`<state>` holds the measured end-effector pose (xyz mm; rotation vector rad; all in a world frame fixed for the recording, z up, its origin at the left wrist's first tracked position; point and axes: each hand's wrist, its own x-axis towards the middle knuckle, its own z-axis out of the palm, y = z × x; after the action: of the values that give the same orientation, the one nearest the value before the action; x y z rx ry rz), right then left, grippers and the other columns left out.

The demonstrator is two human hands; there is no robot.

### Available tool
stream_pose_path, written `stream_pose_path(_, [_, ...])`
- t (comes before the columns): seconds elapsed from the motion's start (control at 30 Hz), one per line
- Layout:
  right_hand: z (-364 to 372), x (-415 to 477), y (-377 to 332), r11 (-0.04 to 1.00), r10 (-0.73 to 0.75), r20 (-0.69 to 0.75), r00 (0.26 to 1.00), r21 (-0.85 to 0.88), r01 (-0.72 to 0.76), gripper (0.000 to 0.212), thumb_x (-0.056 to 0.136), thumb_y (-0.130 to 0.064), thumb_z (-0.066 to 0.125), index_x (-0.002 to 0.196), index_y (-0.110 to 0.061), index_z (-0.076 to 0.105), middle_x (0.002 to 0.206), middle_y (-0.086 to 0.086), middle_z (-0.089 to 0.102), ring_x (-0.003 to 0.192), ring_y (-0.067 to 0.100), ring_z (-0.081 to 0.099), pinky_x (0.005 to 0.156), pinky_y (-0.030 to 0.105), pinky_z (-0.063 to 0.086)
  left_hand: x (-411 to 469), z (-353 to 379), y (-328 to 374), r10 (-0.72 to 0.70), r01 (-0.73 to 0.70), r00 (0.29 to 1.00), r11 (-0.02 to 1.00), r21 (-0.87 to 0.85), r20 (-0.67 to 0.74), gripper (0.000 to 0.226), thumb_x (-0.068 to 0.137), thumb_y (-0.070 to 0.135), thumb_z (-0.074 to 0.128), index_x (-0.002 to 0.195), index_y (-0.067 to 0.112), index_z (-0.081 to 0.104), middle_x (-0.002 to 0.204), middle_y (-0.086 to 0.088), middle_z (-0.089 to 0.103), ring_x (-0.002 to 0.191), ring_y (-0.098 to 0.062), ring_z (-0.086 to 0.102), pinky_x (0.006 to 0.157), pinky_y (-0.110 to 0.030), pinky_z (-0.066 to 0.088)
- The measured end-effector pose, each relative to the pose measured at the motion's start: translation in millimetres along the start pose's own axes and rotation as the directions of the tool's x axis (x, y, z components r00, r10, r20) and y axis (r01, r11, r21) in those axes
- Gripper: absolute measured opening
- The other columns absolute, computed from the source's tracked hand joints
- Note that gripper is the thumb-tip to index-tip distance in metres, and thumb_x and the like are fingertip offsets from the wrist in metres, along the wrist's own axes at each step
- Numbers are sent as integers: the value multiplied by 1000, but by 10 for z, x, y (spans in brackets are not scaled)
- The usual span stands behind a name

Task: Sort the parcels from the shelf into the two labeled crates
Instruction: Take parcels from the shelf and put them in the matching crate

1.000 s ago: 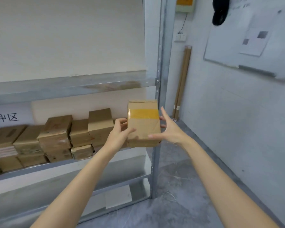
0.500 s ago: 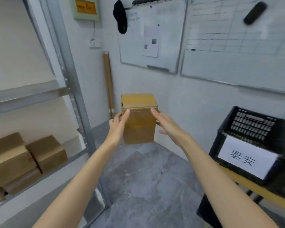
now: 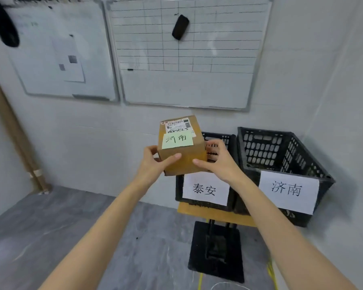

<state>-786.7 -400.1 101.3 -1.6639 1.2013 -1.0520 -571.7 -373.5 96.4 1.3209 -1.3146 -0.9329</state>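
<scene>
a cardboard parcel (image 3: 181,147), green note reading 济南, is gripped between the left hand (image 3: 153,164) and right hand (image 3: 217,162), seemingly held above the 泰安 crate (image 3: 205,189), beside the 济南 crate (image 3: 285,164).

Both arms extended forward, hands close together.
Left hand (image 3: 152,164) and right hand (image 3: 219,162) gripped opposite sides of the parcel (image 3: 187,167), thumbs across its near face, fingers curled round its sides.

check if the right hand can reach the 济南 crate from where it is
Probably yes. The right hand is just left of the 济南 crate, whose open top has nothing over it. It does grip the parcel with the left hand.
</scene>
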Motion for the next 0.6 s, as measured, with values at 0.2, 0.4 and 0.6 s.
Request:
stream_pose_path(0.2, [-909, -33, 412, 990, -14, -50, 999, -142, 7, 109, 68, -12, 89, 151, -35, 21, 135, -7, 46, 126, 18, 49, 106, 40, 45, 386, 984, 31, 144, -159, 970, 985, 65, 195, 122, 54, 54, 83, 151, 32, 13, 124, 29, 39, 101, 9, 48, 71, -9, 43])
stream_pose_path(0.4, [-1477, -147, 754, 975, -4, -155, 988, -220, -31, 111, 70, -10, 87, 154, -29, 17, 138, -7, 47, 125, 13, 50, 105, 45, 47, 528, 1757, -18, 253, -286, 935, 952, 108, 249, 105, 62, 36, 89, 148, 27, 30, 139, 9, 49, 122, -12, 51, 98, -35, 48])
stream_pose_path(0.6, [-1825, -162, 988, 967, 5, -233, 973, -246, -64, 111, 69, -17, 89, 154, -24, 18, 140, -3, 51, 128, 14, 49, 108, 46, 44, 663, 2260, -53, 309, -348, 913, 930, 117, 266, 109, 58, 37, 91, 148, 25, 30, 140, 7, 47, 122, -12, 49, 100, -42, 48])
